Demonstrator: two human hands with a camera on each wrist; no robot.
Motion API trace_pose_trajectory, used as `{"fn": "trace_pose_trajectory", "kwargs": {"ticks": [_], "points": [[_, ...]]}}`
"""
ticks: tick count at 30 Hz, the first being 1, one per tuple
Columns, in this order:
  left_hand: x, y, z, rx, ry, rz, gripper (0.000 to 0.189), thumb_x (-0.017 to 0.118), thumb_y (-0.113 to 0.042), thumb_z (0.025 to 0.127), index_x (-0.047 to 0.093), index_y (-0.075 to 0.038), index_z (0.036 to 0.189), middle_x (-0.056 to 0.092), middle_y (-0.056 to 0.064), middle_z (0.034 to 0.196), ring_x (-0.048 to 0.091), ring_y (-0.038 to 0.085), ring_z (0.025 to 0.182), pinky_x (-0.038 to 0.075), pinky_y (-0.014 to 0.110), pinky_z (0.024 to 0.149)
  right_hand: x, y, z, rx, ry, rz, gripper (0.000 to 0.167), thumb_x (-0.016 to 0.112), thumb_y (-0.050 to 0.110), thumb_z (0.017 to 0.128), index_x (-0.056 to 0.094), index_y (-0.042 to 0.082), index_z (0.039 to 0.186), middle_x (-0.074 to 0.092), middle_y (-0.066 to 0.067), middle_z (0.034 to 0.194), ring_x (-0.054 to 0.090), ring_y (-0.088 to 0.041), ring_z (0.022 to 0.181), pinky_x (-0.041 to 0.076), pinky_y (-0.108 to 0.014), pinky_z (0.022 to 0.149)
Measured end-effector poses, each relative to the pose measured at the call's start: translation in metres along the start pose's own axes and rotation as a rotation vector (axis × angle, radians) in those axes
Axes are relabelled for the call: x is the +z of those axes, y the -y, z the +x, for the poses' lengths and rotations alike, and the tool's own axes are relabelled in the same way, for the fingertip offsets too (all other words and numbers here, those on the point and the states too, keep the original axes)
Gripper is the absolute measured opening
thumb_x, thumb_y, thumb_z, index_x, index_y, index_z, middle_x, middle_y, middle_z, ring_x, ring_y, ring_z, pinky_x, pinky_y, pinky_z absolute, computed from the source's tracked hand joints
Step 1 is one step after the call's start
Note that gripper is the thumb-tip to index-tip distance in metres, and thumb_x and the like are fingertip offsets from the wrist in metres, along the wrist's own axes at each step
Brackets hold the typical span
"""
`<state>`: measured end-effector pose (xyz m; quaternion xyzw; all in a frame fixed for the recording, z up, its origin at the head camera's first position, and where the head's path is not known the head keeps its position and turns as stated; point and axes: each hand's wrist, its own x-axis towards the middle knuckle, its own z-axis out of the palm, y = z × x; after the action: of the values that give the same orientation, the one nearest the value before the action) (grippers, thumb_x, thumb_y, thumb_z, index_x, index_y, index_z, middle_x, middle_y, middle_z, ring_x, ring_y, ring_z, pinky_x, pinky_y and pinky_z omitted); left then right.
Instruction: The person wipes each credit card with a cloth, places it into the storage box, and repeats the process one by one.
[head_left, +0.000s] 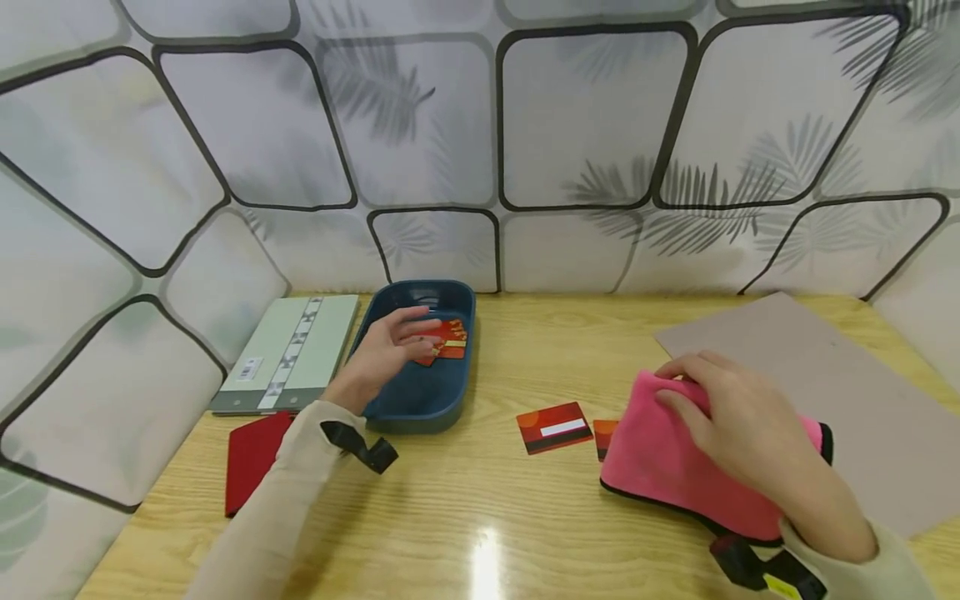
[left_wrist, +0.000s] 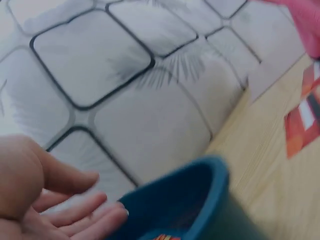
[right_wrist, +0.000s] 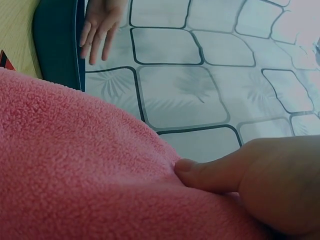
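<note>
Pinching the pink cloth (head_left: 658, 462), which hides part of a table card (head_left: 602, 437), the right hand (head_left: 738, 421) appears mid-positioning, calling next for controlled cloth clearance; the left hand (head_left: 384, 354), fingers loosely spread, hovers at the blue bin (head_left: 420, 398).

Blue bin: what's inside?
Overlapping red cards lie in the blue bin. The left hand covers part of the interior; anything behind it, and the card count, can't be seen.

Red booklet (head_left: 249, 457) near green folder (head_left: 288, 352)
</note>
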<state>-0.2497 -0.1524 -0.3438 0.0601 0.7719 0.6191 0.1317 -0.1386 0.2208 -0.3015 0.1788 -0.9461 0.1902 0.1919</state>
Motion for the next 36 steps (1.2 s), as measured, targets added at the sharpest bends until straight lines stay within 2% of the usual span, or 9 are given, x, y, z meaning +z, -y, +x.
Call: {"fn": "trace_pose_trajectory", "kwargs": {"ticks": [5,8,12,16,20,25,28,33,36], "points": [[0.018,-0.007,-0.011,0.148,0.088,-0.074,0.052,0.055,0.0,0.095,0.036,0.001,0.144,0.048,0.026,0.139,0.064,0.016,0.108,0.054,0.036,0.089,0.0,0.0,-0.001,0.002,0.003,0.006,0.022,0.079,0.011,0.075,0.07,0.01,0.095,0.067,-0.007,0.091,0.064,-0.03,0.083,0.051,-0.052,0.071],[0.033,-0.01,-0.021,0.216,0.212,-0.137,0.049,0.058,-0.003,0.094,0.039,0.005,0.138,0.056,0.026,0.128,0.066,0.017,0.102,0.055,0.034,0.087,0.0,0.001,-0.001,-0.011,-0.001,0.006,0.022,0.08,0.012,0.075,0.071,0.01,0.095,0.068,-0.008,0.092,0.064,-0.031,0.084,0.051,-0.052,0.072],[0.055,-0.006,-0.031,0.233,0.366,-0.198,0.056,0.065,-0.013,0.092,0.037,0.001,0.138,0.063,0.009,0.117,0.065,0.017,0.101,0.053,0.033,0.091,0.0,0.003,-0.001,-0.045,-0.01,0.01,0.021,0.081,0.013,0.074,0.073,0.012,0.093,0.07,-0.006,0.091,0.065,-0.028,0.084,0.052,-0.05,0.072],[0.08,0.002,-0.034,0.243,0.418,-0.211,0.062,0.068,-0.016,0.09,0.033,-0.002,0.139,0.063,0.014,0.116,0.063,0.016,0.097,0.052,0.028,0.088,-0.002,0.004,-0.001,-0.032,-0.001,0.022,0.02,0.081,0.014,0.074,0.075,0.013,0.093,0.07,-0.004,0.091,0.066,-0.027,0.085,0.052,-0.049,0.073],[0.105,0.016,-0.032,0.267,0.375,-0.092,0.058,0.069,-0.007,0.087,0.037,0.001,0.135,0.056,0.026,0.12,0.057,0.028,0.104,0.051,0.031,0.089,-0.006,0.004,-0.002,-0.005,0.015,0.021,0.019,0.08,0.014,0.075,0.075,0.014,0.093,0.07,-0.004,0.092,0.066,-0.028,0.086,0.052,-0.05,0.074],[0.126,0.033,-0.03,0.321,0.253,0.28,0.062,0.082,-0.011,0.074,0.049,-0.005,0.126,0.05,0.011,0.122,0.041,0.027,0.113,0.036,0.039,0.097,-0.007,0.004,-0.003,-0.003,0.013,0.011,0.019,0.08,0.015,0.075,0.075,0.015,0.093,0.07,-0.003,0.09,0.066,-0.027,0.083,0.052,-0.049,0.072],[0.132,0.042,-0.028,0.374,0.211,0.419,0.064,0.087,-0.015,0.068,0.052,-0.009,0.122,0.049,0.007,0.118,0.037,0.024,0.11,0.03,0.04,0.093,-0.008,0.004,-0.003,-0.01,0.012,-0.001,0.019,0.081,0.016,0.074,0.076,0.016,0.093,0.068,0.0,0.087,0.065,-0.024,0.08,0.051,-0.046,0.069],[0.133,0.053,-0.026,0.367,0.185,0.445,0.066,0.086,-0.02,0.07,0.052,-0.007,0.125,0.045,0.009,0.116,0.034,0.022,0.108,0.03,0.04,0.092,-0.009,0.004,-0.003,-0.025,0.01,-0.01,0.021,0.082,0.018,0.073,0.076,0.018,0.093,0.064,0.005,0.081,0.061,-0.02,0.075,0.049,-0.041,0.065],[0.132,0.058,-0.025,0.352,0.132,0.443,0.067,0.085,-0.021,0.072,0.05,-0.004,0.126,0.043,0.011,0.117,0.035,0.024,0.111,0.034,0.042,0.094,-0.008,0.004,-0.003,-0.034,0.004,-0.011,0.021,0.082,0.017,0.072,0.076,0.018,0.093,0.065,0.004,0.081,0.061,-0.019,0.074,0.049,-0.041,0.065]]}}
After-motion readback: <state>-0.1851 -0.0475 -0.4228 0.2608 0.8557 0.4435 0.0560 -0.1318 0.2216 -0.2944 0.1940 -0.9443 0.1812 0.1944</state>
